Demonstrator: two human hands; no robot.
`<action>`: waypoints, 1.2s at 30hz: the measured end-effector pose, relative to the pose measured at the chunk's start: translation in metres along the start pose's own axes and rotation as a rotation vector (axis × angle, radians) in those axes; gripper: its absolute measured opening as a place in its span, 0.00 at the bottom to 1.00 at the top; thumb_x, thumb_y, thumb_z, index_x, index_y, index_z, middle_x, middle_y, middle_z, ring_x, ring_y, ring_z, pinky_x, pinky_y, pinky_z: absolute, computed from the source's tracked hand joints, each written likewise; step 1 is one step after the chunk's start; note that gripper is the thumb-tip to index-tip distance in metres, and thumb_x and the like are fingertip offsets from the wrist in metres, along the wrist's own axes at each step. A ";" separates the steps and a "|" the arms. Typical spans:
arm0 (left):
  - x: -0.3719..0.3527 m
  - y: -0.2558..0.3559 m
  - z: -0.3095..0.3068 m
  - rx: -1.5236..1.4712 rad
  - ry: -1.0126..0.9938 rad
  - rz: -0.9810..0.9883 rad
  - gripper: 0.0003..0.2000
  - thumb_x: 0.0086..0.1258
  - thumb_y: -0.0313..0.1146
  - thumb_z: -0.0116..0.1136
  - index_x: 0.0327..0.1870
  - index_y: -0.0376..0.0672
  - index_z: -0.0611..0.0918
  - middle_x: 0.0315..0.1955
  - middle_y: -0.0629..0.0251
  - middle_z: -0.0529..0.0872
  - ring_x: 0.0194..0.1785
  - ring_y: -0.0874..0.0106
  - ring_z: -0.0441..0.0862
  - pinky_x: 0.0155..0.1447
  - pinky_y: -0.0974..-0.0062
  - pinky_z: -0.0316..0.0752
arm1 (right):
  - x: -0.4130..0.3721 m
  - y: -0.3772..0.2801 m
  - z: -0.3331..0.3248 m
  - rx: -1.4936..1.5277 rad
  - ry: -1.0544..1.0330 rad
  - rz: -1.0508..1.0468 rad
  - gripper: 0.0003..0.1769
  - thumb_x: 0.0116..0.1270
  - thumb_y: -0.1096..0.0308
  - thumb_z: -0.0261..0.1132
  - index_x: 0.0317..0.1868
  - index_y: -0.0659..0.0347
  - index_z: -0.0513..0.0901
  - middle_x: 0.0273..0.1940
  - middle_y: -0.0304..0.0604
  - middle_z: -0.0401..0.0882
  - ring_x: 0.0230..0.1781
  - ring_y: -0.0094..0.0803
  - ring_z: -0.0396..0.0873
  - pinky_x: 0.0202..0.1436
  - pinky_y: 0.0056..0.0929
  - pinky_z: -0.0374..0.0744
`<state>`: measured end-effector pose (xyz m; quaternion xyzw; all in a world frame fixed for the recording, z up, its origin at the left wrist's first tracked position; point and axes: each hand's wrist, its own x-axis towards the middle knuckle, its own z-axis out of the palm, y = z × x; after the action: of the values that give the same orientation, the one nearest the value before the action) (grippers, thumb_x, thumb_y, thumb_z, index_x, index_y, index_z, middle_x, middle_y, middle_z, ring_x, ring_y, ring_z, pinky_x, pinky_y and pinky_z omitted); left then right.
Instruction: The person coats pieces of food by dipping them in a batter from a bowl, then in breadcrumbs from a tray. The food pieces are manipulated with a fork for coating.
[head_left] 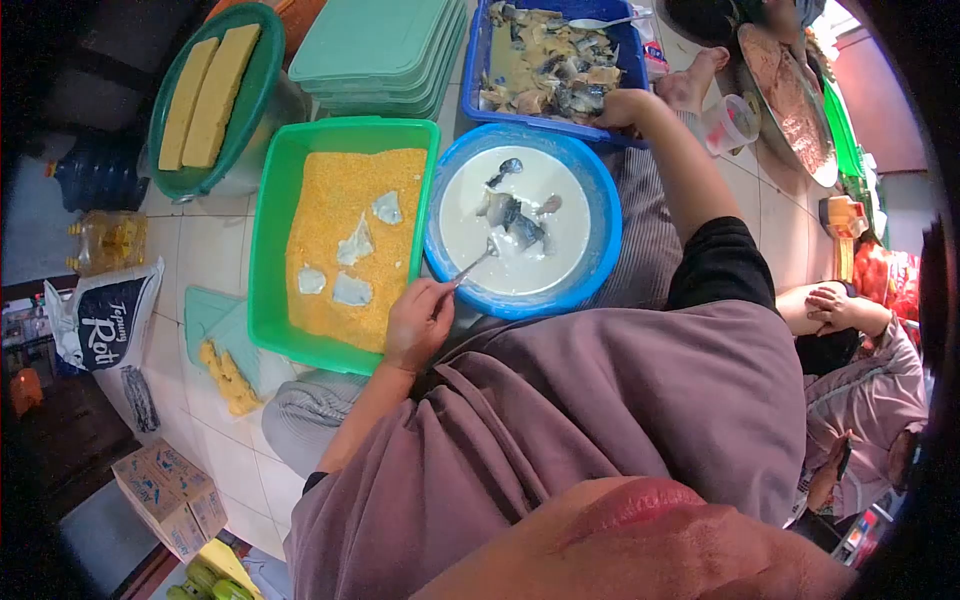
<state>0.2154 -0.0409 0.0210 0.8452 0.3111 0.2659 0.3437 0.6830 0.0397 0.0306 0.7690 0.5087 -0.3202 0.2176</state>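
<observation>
Fish pieces (515, 225) lie in white batter in the round blue basin (600, 200), which stands on the tiled floor (200, 260) just in front of the person's lap. The left hand (420, 325) has its fingers closed round the handle of a metal utensil (478, 262), whose tip reaches into the batter among those pieces. The right hand (625, 105) reaches farther out to the near rim of the blue tub (478, 60), which is heaped with uncoated fish; its fingers curl down over the edge, and I cannot tell whether they grip a piece or only rest there. Touching the basin on its left is the green tub (262, 230), filled with orange crumbs (340, 190), where four battered pieces (355, 245) lie on top, white and not yet rolled in crumb. Beyond it, toward the far edge of the floor, are a stack of green lids (380, 45) and a round green bowl (215, 90) holding yellow blocks. Judging by this, the coating looks to be at an early stage: a few pieces dipped, none fully crumbed, and most of the fish waiting in the blue tub. Another person's hands (835, 305) rest at the right.
</observation>
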 end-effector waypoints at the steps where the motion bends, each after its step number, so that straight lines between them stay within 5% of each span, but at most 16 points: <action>1: 0.000 0.001 0.000 0.002 0.001 -0.003 0.07 0.58 0.21 0.59 0.37 0.38 0.82 0.29 0.60 0.79 0.31 0.64 0.79 0.33 0.73 0.74 | 0.011 -0.003 0.007 -0.067 0.033 -0.029 0.19 0.56 0.61 0.62 0.43 0.67 0.84 0.46 0.52 0.82 0.47 0.42 0.79 0.51 0.38 0.77; 4: 0.002 0.003 -0.001 0.007 0.008 0.001 0.06 0.58 0.22 0.59 0.37 0.38 0.81 0.29 0.59 0.79 0.31 0.63 0.79 0.34 0.71 0.74 | 0.045 0.000 0.023 -0.186 0.076 -0.059 0.22 0.58 0.58 0.58 0.44 0.69 0.82 0.48 0.55 0.81 0.50 0.46 0.78 0.53 0.41 0.75; 7: 0.002 0.002 -0.001 0.014 0.022 0.019 0.07 0.58 0.21 0.60 0.37 0.37 0.82 0.29 0.59 0.79 0.33 0.63 0.79 0.35 0.72 0.74 | -0.018 -0.021 -0.010 -0.186 -0.005 -0.141 0.23 0.58 0.57 0.57 0.44 0.70 0.82 0.47 0.56 0.81 0.47 0.48 0.80 0.50 0.43 0.76; 8: 0.002 0.001 -0.001 0.015 0.025 0.022 0.07 0.57 0.21 0.60 0.37 0.37 0.82 0.29 0.59 0.79 0.33 0.63 0.79 0.35 0.72 0.74 | -0.008 -0.013 -0.011 -0.061 -0.104 -0.065 0.21 0.56 0.57 0.60 0.38 0.69 0.84 0.37 0.52 0.84 0.32 0.41 0.83 0.36 0.39 0.80; 12: 0.002 0.003 -0.001 -0.014 0.014 0.000 0.07 0.57 0.20 0.60 0.36 0.37 0.82 0.28 0.58 0.79 0.33 0.62 0.79 0.36 0.72 0.74 | 0.005 0.006 -0.015 0.295 -0.246 -0.156 0.13 0.53 0.61 0.63 0.18 0.60 0.79 0.15 0.41 0.74 0.11 0.27 0.68 0.16 0.27 0.68; 16: 0.001 0.003 -0.001 -0.020 0.022 0.000 0.06 0.57 0.20 0.60 0.36 0.37 0.81 0.28 0.58 0.79 0.32 0.62 0.79 0.35 0.72 0.74 | 0.020 0.018 -0.019 0.341 -0.373 -0.400 0.14 0.55 0.62 0.64 0.18 0.61 0.78 0.14 0.40 0.73 0.11 0.28 0.68 0.14 0.28 0.65; 23: 0.000 -0.004 0.001 0.021 0.006 0.049 0.07 0.58 0.22 0.59 0.37 0.39 0.81 0.29 0.59 0.79 0.32 0.61 0.78 0.35 0.69 0.74 | -0.048 -0.015 -0.010 0.172 0.214 -0.266 0.11 0.54 0.65 0.66 0.29 0.67 0.81 0.15 0.36 0.70 0.17 0.24 0.68 0.21 0.27 0.68; 26: 0.000 -0.004 0.002 -0.010 0.009 0.016 0.07 0.58 0.22 0.60 0.37 0.39 0.81 0.29 0.59 0.79 0.32 0.62 0.78 0.34 0.70 0.74 | -0.113 -0.055 -0.049 -0.190 0.102 -0.296 0.12 0.55 0.73 0.64 0.41 0.66 0.80 0.34 0.45 0.82 0.35 0.29 0.80 0.36 0.25 0.78; 29: 0.001 0.000 0.000 -0.015 -0.007 -0.015 0.07 0.58 0.22 0.60 0.37 0.39 0.82 0.29 0.60 0.79 0.32 0.62 0.78 0.34 0.70 0.74 | -0.091 -0.055 0.001 0.145 0.382 -0.707 0.12 0.51 0.65 0.66 0.32 0.67 0.82 0.18 0.40 0.73 0.20 0.25 0.71 0.27 0.28 0.72; 30: 0.001 0.000 0.000 -0.016 -0.006 -0.015 0.07 0.58 0.22 0.60 0.37 0.39 0.82 0.29 0.60 0.79 0.32 0.62 0.78 0.34 0.70 0.74 | -0.104 -0.072 0.000 0.142 0.227 -0.719 0.15 0.49 0.66 0.66 0.34 0.68 0.82 0.23 0.45 0.78 0.25 0.29 0.75 0.32 0.30 0.74; 36: 0.000 -0.002 0.001 -0.003 0.014 0.022 0.07 0.58 0.22 0.59 0.37 0.39 0.82 0.29 0.60 0.79 0.32 0.62 0.78 0.34 0.70 0.74 | -0.070 -0.099 0.044 0.082 0.079 -0.703 0.18 0.49 0.71 0.63 0.43 0.65 0.83 0.31 0.49 0.82 0.29 0.36 0.79 0.37 0.33 0.76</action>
<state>0.2155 -0.0399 0.0189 0.8462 0.3039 0.2759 0.3398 0.5602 0.0042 0.0493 0.5666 0.7371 -0.3658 0.0433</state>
